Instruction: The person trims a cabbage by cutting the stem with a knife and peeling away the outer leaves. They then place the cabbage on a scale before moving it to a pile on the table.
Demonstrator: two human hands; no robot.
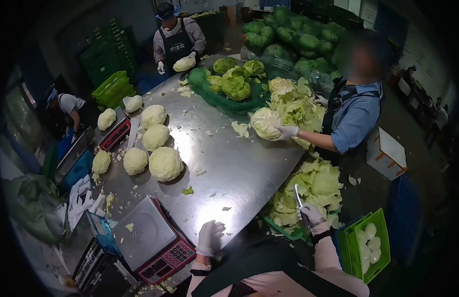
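Observation:
My right hand (312,215), in a white glove, is closed around the handle of a knife (298,195) with its blade pointing up and away from me. Below the knife lies a heap of loose cabbage leaves (316,185) beside the table. My left hand (209,236), also gloved, is at the table's near edge with its fingers stretched out and nothing in them. Just left of it stands a weighing scale (148,230) with a red keypad and a leaf scrap on its plate. Several trimmed cabbages (165,164) sit on the metal table (209,163).
Across the table, a person in a blue striped shirt (356,121) holds a cabbage (265,123) by a leaf pile. Another person (175,42) holds one at the far end. Untrimmed cabbages (236,88) lie on green netting. A green crate (383,237) of wrapped cabbages stands right.

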